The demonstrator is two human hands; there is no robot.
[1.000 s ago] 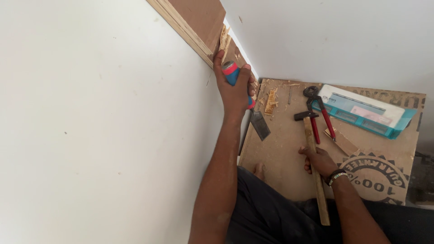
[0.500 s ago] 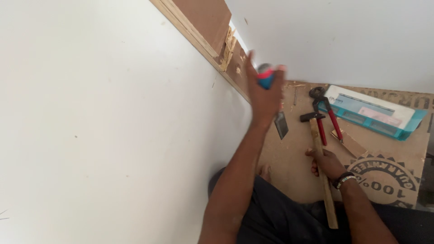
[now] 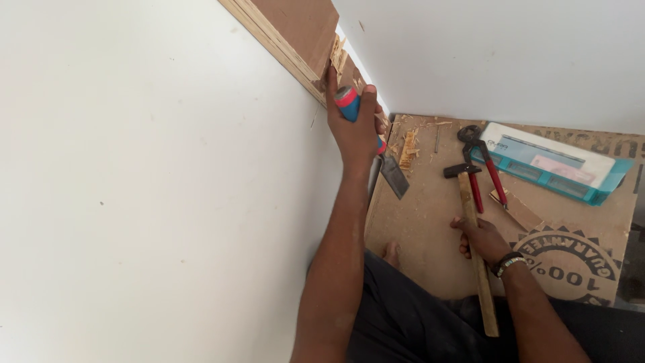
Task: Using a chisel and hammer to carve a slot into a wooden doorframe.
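Observation:
My left hand (image 3: 355, 128) grips a chisel by its red and blue handle (image 3: 347, 102); the steel blade (image 3: 394, 176) points down and right below the hand. The hand rests against the splintered end of a layered wooden board (image 3: 285, 37) that runs along the white wall. My right hand (image 3: 480, 238) is closed round the wooden shaft of a hammer (image 3: 476, 249), whose black head (image 3: 461, 171) lies on the brown floor sheet (image 3: 430, 222).
Red-handled pincers (image 3: 480, 161) lie beside the hammer head. A teal and white flat box (image 3: 551, 161) sits at the back right. Wood chips (image 3: 407, 148) are scattered near the corner. My dark-trousered legs and a bare foot (image 3: 391, 254) are below.
My left hand with the chisel has swung out to the right and come back against the board's splintered end. The right hand has stayed on the hammer shaft. The view has shifted.

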